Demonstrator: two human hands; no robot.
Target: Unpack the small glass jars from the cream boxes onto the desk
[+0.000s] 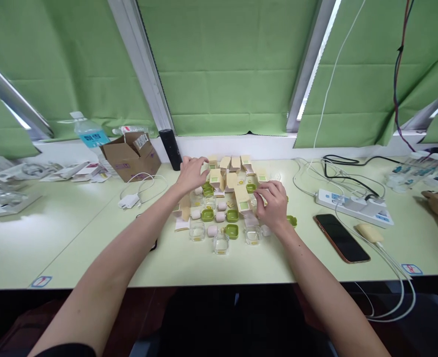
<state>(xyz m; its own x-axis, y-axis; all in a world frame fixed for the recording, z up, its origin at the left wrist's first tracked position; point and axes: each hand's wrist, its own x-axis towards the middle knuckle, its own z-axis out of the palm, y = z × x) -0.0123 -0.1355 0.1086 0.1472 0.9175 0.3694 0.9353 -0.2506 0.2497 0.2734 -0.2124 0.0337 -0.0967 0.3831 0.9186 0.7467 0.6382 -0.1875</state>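
Note:
My left hand [192, 174] is over the back left of a cluster of small items, fingers apart, with nothing held. Close to it stand small cream cartons [216, 177], several with open flaps. My right hand [272, 204] is at the cluster's right side, thumb and fingers bent together beside a tilted carton [242, 197]; what they pinch, if anything, is hidden. Between and in front of my hands lie green square dishes [232, 231], clear square containers [221, 244] and pale pink cylinders [212, 230].
A brown cardboard box [132, 156], a black cylinder [170, 148] and a plastic bottle [88, 131] stand at the back left. A white charger [128, 201] lies before them. On the right are a phone [341, 238], a power strip [354, 207] and loose cables.

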